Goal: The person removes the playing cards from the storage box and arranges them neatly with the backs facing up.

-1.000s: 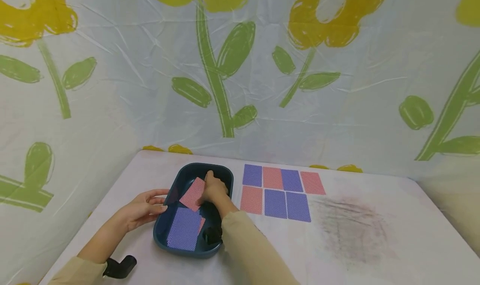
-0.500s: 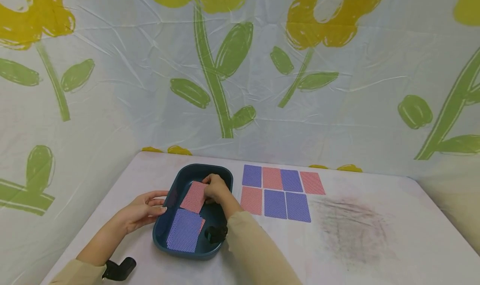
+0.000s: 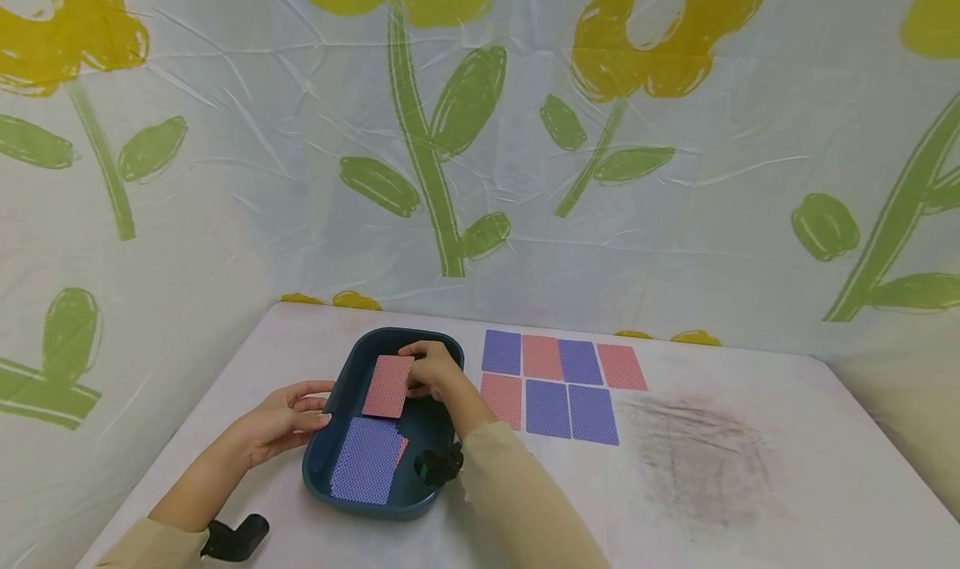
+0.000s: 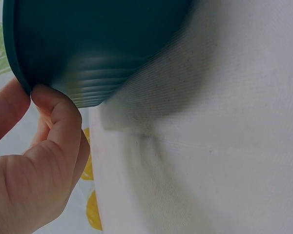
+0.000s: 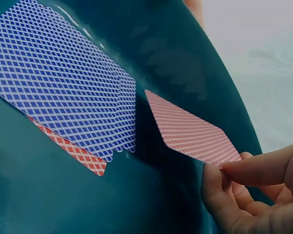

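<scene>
A dark teal tub [image 3: 318, 486] stands on the table. My left hand [image 3: 281, 423] holds its left rim with the fingertips; in the left wrist view, thumb and finger [image 4: 58, 114] meet at the rim. Inside the tub, my right hand [image 3: 435, 377] pinches a red-backed playing card [image 3: 387, 386] by its edge, between thumb and fingers in the right wrist view. The card [image 5: 185, 126] is tilted and raised above the tub's floor. Beside it lies a slightly fanned stack of blue-backed playing cards [image 3: 365, 461], with a red-backed card [image 5: 71, 148] partly hidden beneath.
Right of the tub, several red- and blue-backed cards [image 3: 547, 408] lie face down in two rows on the white table cover [image 3: 810, 469]. A dark smudge [image 3: 705, 452] marks the cover farther right. A flower-printed sheet [image 3: 285, 136] rises behind the table.
The red-backed card has lifted and turned more upright in my right hand, coming away from the tub's floor. The left hand stays at the rim.
</scene>
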A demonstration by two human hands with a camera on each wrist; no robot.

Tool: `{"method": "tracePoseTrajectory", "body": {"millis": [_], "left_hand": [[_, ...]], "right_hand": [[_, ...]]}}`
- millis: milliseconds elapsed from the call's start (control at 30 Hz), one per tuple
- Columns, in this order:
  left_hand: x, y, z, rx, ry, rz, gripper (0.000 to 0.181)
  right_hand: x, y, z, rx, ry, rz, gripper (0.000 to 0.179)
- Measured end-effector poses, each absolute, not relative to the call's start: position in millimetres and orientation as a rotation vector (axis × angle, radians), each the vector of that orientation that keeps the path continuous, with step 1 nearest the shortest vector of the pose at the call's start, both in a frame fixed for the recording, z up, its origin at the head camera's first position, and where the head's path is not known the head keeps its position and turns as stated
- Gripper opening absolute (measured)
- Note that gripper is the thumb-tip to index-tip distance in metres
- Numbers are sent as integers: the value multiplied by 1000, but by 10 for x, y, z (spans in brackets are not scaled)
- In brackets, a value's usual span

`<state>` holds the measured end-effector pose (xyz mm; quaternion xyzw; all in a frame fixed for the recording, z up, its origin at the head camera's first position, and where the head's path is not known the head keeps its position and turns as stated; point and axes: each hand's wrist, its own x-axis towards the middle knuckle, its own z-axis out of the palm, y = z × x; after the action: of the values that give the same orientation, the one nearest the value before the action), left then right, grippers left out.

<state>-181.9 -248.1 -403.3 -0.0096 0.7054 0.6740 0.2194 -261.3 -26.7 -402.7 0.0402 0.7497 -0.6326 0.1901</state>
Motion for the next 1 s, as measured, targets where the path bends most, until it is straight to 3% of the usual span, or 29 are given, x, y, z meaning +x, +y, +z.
{"method": "tracePoseTrajectory", "body": {"millis": [1000], "left_hand": [[-1817,-2484,-4016,-26,1933,1882,67]], "right_hand": [[-2543,-66,-3774,-101,1931,-1834,49]]}}
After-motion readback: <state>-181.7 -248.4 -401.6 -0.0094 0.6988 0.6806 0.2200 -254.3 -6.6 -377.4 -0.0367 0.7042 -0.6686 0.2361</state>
